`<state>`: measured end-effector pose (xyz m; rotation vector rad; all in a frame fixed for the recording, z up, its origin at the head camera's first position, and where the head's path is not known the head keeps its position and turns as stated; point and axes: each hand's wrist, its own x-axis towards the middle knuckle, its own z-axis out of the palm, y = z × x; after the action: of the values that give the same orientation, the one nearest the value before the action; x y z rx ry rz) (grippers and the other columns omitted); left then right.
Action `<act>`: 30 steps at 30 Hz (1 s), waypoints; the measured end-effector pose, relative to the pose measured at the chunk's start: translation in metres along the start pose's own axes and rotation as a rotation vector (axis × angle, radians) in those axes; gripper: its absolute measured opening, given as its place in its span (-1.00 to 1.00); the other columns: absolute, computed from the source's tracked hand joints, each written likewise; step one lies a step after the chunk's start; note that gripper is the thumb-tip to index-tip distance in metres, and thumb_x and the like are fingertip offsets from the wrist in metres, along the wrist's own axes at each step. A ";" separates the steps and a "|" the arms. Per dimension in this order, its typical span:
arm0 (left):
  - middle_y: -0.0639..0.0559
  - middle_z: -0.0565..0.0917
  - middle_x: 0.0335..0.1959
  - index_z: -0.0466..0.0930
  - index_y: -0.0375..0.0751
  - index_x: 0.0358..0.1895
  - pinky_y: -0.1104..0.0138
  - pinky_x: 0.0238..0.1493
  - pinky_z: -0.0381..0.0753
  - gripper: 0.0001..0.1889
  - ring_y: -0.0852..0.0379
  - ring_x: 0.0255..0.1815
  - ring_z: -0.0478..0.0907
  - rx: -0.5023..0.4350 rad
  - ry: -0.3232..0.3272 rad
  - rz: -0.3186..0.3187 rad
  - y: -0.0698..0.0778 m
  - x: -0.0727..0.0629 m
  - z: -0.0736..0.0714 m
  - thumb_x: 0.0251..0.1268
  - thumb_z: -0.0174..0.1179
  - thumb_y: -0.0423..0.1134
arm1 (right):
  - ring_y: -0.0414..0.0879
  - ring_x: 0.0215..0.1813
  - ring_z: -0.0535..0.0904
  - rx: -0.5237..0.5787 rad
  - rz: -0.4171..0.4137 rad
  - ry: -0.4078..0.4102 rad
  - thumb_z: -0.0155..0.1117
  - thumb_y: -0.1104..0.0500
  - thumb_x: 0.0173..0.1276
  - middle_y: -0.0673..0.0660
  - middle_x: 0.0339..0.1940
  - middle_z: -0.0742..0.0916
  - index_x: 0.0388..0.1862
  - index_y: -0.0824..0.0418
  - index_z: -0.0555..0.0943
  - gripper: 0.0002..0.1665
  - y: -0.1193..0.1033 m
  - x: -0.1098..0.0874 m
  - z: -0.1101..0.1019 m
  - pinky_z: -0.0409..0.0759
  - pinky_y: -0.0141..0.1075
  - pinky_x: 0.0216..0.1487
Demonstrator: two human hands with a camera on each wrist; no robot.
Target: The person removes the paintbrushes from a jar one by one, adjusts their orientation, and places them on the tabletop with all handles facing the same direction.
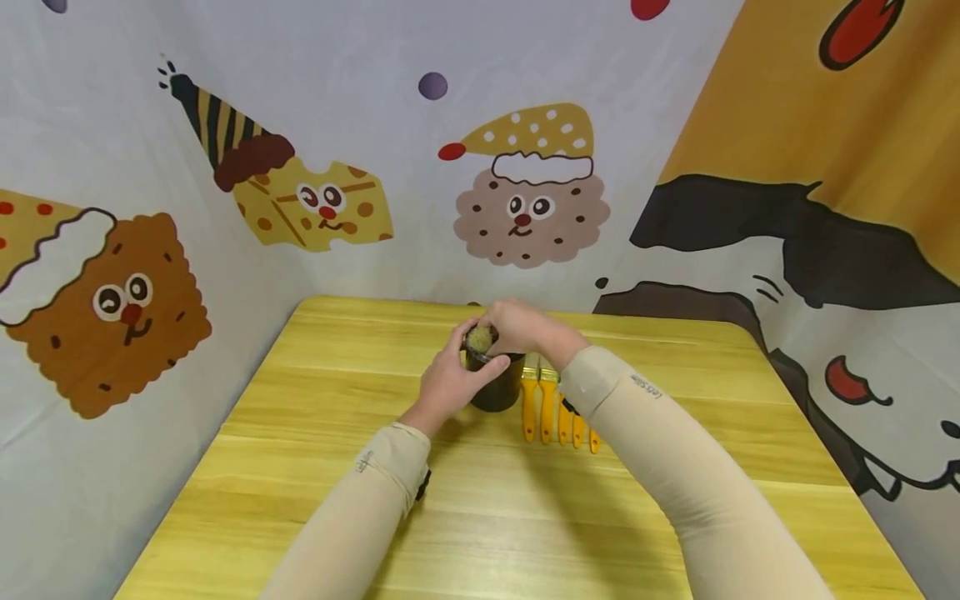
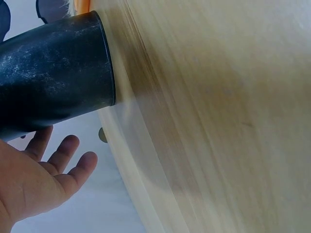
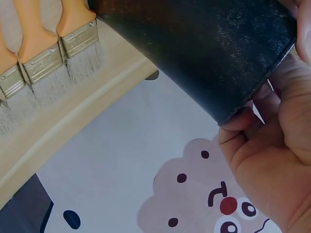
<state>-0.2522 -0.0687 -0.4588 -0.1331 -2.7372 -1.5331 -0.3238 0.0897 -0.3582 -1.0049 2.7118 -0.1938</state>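
Observation:
A black cylindrical pot (image 1: pixel 492 393) stands on the table, its wall scuffed in the left wrist view. Something tan and rough-looking (image 1: pixel 479 338) shows in its mouth. My left hand (image 1: pixel 452 377) grips the rim from the left, thumb along the near side; three of its fingers (image 2: pixel 70 170) spread loosely beside the pot. Over the far right of the mouth, my right hand (image 1: pixel 519 327) bends down with curled fingers. Those fingers hold the rim in the right wrist view, where the hand (image 3: pixel 272 141) partly covers it. Most of the pot's inside is hidden.
Several flat paintbrushes (image 1: pixel 547 408) with orange-yellow handles lie side by side just right of the pot, partly under the right forearm. Their pale bristles (image 3: pixel 53 87) point toward the table's back edge. A printed cartoon curtain (image 1: pixel 360 275) hangs behind the wooden table (image 1: pixel 480 517).

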 end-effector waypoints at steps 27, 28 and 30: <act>-0.06 0.45 0.60 0.03 0.70 0.63 -0.33 0.36 0.50 0.00 -0.33 0.51 0.49 -0.024 -0.005 -0.016 -0.001 -0.002 0.002 0.11 0.23 0.69 | 0.00 -0.21 0.44 0.692 0.506 0.493 0.35 -0.35 0.49 -0.14 -0.45 0.65 0.07 0.23 0.68 -0.34 0.132 -0.153 -0.050 0.43 -0.14 -0.16; -0.06 0.45 0.60 0.02 0.69 0.64 -0.33 0.35 0.51 0.01 -0.33 0.51 0.49 -0.024 -0.005 -0.015 -0.001 -0.002 0.002 0.12 0.23 0.69 | 0.00 -0.19 0.45 0.673 0.546 0.464 0.34 -0.37 0.48 -0.14 -0.43 0.65 0.09 0.22 0.68 -0.32 0.142 -0.160 -0.042 0.44 -0.15 -0.15; -0.07 0.45 0.59 0.03 0.65 0.65 -0.33 0.35 0.51 0.02 -0.33 0.50 0.49 -0.026 -0.006 -0.010 -0.001 -0.002 0.003 0.12 0.24 0.68 | 0.03 -0.14 0.44 0.649 0.594 0.396 0.32 -0.37 0.50 -0.08 -0.39 0.63 0.07 0.24 0.66 -0.31 0.160 -0.173 -0.025 0.44 -0.13 -0.11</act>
<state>-0.2505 -0.0667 -0.4607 -0.1249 -2.7270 -1.5743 -0.3035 0.3252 -0.3364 0.0329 2.8002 -1.1516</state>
